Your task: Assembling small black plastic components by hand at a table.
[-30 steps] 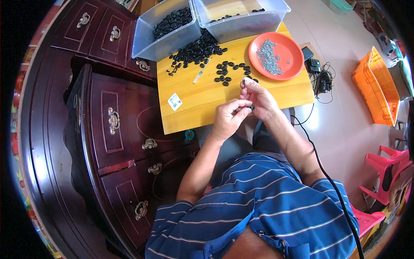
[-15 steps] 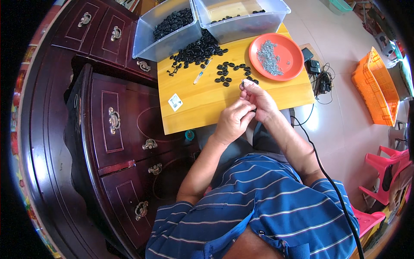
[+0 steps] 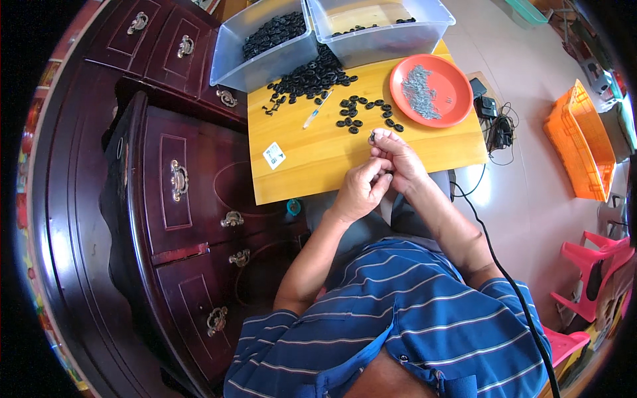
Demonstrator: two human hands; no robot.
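Both hands meet just over the near edge of the yellow table. My right hand [image 3: 405,164] is closed, thumb and forefinger pinching a small dark piece [image 3: 373,137] with a pale glint at the fingertips. Beside and touching it, my left hand [image 3: 360,190] is closed in a pinch on a small black piece [image 3: 389,174], mostly covered by the fingers. Beyond them lie several loose black oval pieces [image 3: 357,123]. To their right, an orange-red plate [image 3: 458,83] holds a heap of small grey metal bits [image 3: 419,93].
Two clear plastic bins [image 3: 265,69] with black pieces stand at the far edge, a black pile [image 3: 312,78] before them. A thin white-and-blue stick [image 3: 312,118] and a white label [image 3: 274,156] lie on the table [image 3: 305,176]. Dark drawers [image 3: 179,179] flank the left; a black cable [image 3: 494,255] hangs right.
The whole scene has shifted slightly right in the picture as the head moved. Both hands keep their pinches; the right fingertips have tilted a little, showing more of the small dark piece.
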